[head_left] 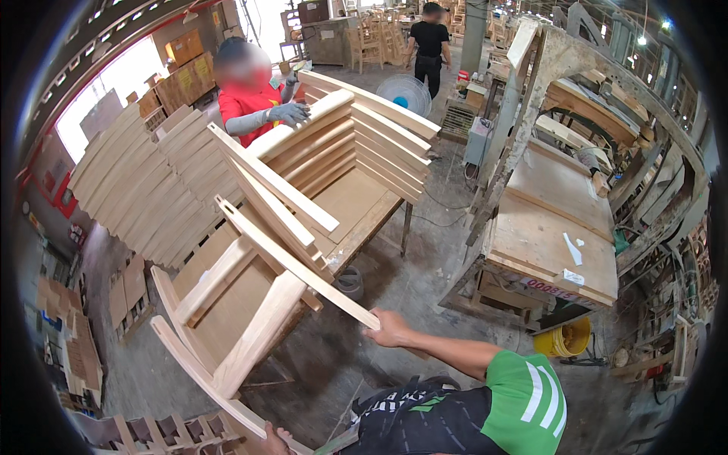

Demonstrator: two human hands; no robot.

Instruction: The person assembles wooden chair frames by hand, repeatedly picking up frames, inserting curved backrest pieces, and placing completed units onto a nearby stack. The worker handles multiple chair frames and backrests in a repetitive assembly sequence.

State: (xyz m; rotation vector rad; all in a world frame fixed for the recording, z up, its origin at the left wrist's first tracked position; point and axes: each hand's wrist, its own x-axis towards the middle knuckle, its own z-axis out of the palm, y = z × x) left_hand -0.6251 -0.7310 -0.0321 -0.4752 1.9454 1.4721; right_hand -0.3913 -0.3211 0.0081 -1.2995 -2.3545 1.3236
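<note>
right hand (390, 329) grip holds chair frame (258, 250) leg end; left hand (274, 437) grips its lower rail.

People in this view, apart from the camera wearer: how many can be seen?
2. A person in a red shirt stands behind the wooden chair frames, gloved hand on them. A person in black stands far back by the fan. Others may be hidden.
</note>
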